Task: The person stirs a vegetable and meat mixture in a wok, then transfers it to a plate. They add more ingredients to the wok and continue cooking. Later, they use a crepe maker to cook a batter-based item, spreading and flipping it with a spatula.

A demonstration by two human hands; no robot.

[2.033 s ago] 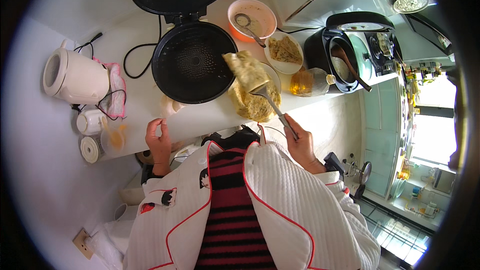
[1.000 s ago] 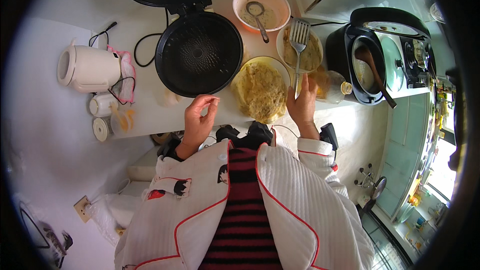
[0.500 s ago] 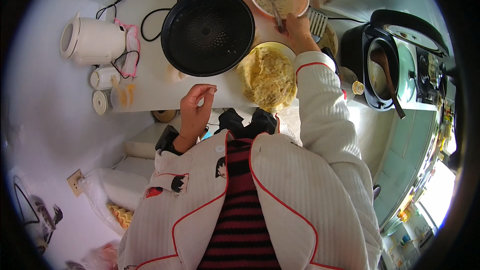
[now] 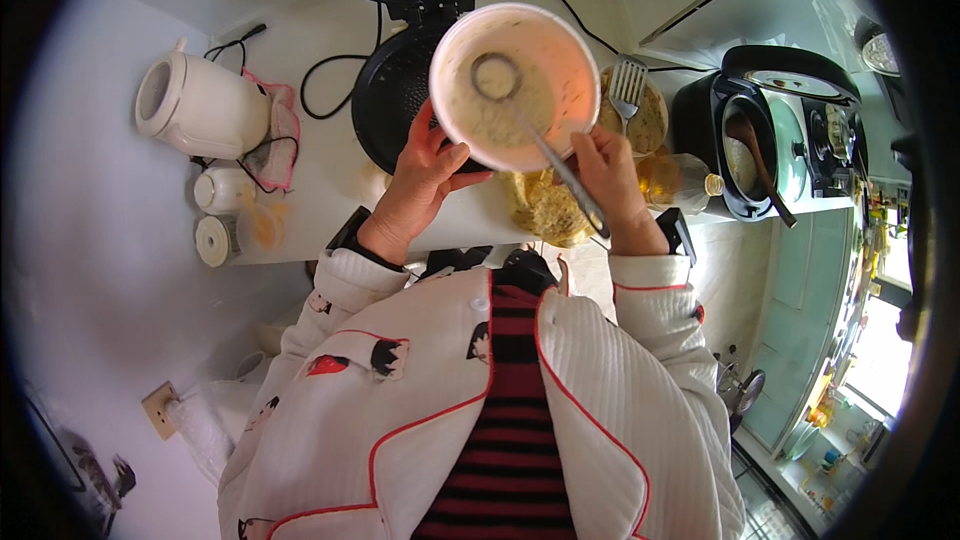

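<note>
Between my two hands hangs a white bowl (image 4: 572, 75) of thin pale batter flecked with green. It is lifted in front of the black electric griddle (image 4: 385, 105) and hides part of it. My left hand (image 4: 420, 180) supports the bowl's left side, fingers round the wall and thumb near the rim. My right hand (image 4: 610, 175) pinches the right rim. A metal ladle (image 4: 552, 158) rests with its head in the batter, its handle leaning over the near rim beside my right hand. Partly covered below the bowl is a stack of yellowish pancakes (image 4: 552, 212).
A slotted spatula (image 4: 628, 85) lies over a round dish at the right, near an oil bottle (image 4: 680, 182). Farther right stands an open rice cooker (image 4: 700, 140) with a wooden spoon (image 4: 752, 150) across it. A white kettle (image 4: 205, 105) and small jars stand at the left.
The bowl has been picked up from the counter's back right and brought left and nearer, over the griddle's right part. My left hand has come up to its side.
</note>
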